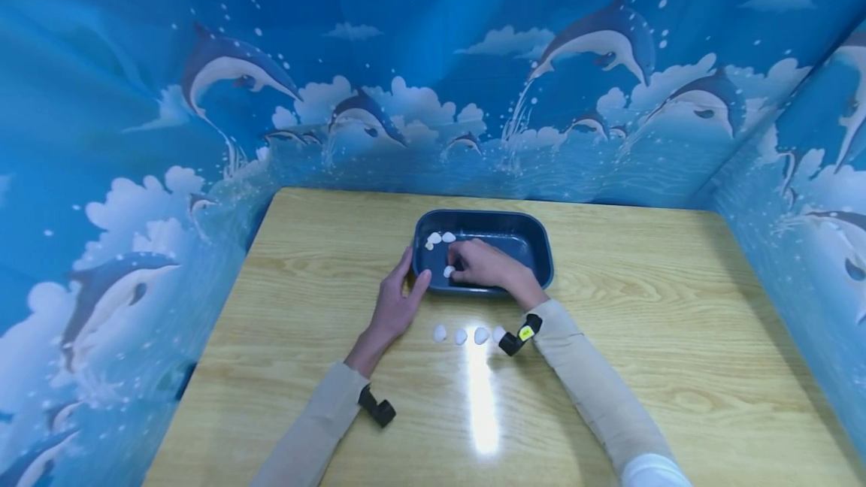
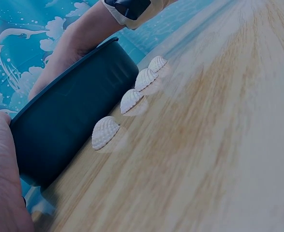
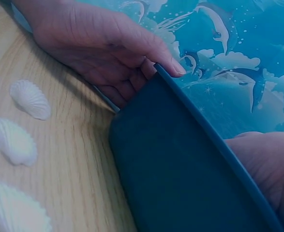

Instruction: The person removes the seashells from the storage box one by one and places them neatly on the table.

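A dark blue rectangular tray (image 1: 521, 220) stands on the wooden table. My left hand (image 1: 395, 305) holds its near left corner, the thumb at the rim and the fingers along the outer wall, as the right wrist view also shows. Inside the tray, my right hand (image 1: 489, 264) pinches a white seashell (image 1: 449, 271) between thumb and fingers, low over the tray's floor. Several more pale shells (image 1: 434, 237) lie at the tray's far left. From both wrist cameras the tray wall (image 2: 79, 106) conceals the right fingertips.
On the table (image 1: 325, 261), in front of the tray, several ribbed white shells (image 1: 481, 335) form a row; the rightmost is partly behind the right wrist's camera (image 1: 512, 343). A blue dolphin-print curtain (image 1: 419, 58) hangs behind and at both sides.
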The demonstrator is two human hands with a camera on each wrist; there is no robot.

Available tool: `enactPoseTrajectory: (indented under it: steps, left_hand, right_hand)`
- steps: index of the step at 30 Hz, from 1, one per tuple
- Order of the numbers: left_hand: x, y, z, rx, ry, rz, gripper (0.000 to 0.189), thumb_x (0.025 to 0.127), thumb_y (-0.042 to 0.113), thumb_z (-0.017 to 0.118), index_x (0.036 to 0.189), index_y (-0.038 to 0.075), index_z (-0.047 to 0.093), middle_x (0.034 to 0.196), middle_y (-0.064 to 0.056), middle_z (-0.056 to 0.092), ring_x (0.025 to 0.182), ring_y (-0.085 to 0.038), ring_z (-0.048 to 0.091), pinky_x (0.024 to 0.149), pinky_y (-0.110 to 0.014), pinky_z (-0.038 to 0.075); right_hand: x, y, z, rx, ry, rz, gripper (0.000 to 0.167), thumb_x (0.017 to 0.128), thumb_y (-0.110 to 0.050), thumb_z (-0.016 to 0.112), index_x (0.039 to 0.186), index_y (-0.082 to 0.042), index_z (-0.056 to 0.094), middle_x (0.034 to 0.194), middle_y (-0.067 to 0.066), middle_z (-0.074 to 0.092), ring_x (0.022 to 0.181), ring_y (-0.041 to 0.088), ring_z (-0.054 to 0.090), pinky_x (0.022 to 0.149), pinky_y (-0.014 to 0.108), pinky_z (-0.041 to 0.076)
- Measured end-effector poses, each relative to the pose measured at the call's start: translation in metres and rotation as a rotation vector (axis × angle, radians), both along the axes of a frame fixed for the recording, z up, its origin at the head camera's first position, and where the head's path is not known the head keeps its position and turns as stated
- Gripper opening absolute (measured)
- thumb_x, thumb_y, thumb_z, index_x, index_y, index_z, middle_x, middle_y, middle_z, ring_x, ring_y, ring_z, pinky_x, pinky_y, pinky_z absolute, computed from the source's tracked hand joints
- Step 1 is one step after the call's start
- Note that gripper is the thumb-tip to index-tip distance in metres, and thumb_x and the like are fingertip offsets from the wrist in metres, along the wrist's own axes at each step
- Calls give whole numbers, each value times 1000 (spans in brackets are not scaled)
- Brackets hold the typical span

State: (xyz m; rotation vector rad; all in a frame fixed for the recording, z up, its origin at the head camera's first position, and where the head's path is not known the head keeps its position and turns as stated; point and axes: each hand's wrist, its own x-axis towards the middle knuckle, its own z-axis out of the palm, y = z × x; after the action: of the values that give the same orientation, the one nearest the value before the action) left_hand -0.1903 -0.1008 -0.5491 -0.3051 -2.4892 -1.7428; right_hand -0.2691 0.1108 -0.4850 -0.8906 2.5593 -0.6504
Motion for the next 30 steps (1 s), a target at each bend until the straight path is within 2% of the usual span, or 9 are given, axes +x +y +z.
enactPoseTrajectory:
  steps: [7,16,23,30]
  left_hand:
    - [0,-1,-1,-1,5,-2,72,108,48,53,163,7,30,169,-14,30,156,-21,28,128,-39,24]
    - [0,0,0,-5,4,-6,70,109,44,53,164,8,29,170,-12,29,156,-20,28,128,-39,25]
    - [0,0,0,-5,9,-12,70,109,44,52,164,8,28,170,-13,29,156,-22,28,128,-42,25]
    - [0,-1,-1,-2,-6,-8,73,108,48,53,164,9,29,170,-9,29,156,-18,27,128,-38,25]
  right_hand:
    - [1,2,-1,-22,-17,-17,14,95,-17,77,103,-9,69,76,-1,62,62,12,54,55,26,45]
    - [0,4,-3,-20,-17,-18,18,94,-18,77,105,-8,68,79,-1,63,65,13,55,56,27,46]
    - [-1,5,-5,-22,-23,-22,16,95,-18,76,103,-9,66,75,0,61,61,12,53,54,26,44]
    - [0,5,-5,-35,-25,-13,25,97,-18,74,119,-9,67,79,-1,62,65,13,55,56,28,45]
